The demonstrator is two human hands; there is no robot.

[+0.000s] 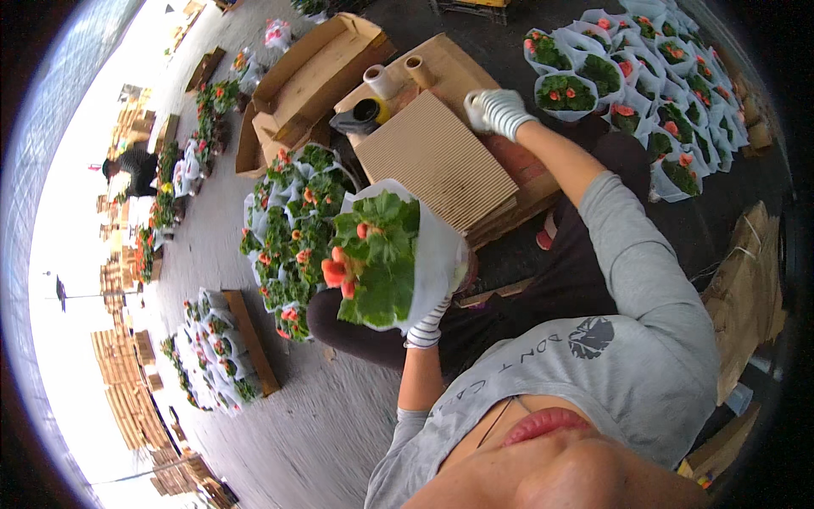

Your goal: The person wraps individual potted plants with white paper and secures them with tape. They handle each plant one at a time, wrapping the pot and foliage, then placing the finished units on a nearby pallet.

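My left hand [432,323], in a striped glove, grips a potted begonia [381,257] with orange blooms from below. A translucent white plastic sleeve [439,261] wraps the plant, and only a little of its pot shows. Across a stack of corrugated cardboard sheets [435,159], my gloved right hand [499,113] is at the far right side of a low work surface [455,60]. Its fingers are curled, and whether they pinch anything is hidden. A white roll [379,81], a brown tape roll [420,71] and a black-and-yellow tool [364,116], perhaps a tape dispenser, lie beyond the sheets.
Sleeved begonias [296,235] crowd the floor at my left knee. Many more [674,102] stand at the far right. An open cardboard box [311,76] sits behind the work surface. Further left are another plant group [216,350], stacked wooden crates [121,382] and a person [137,170].
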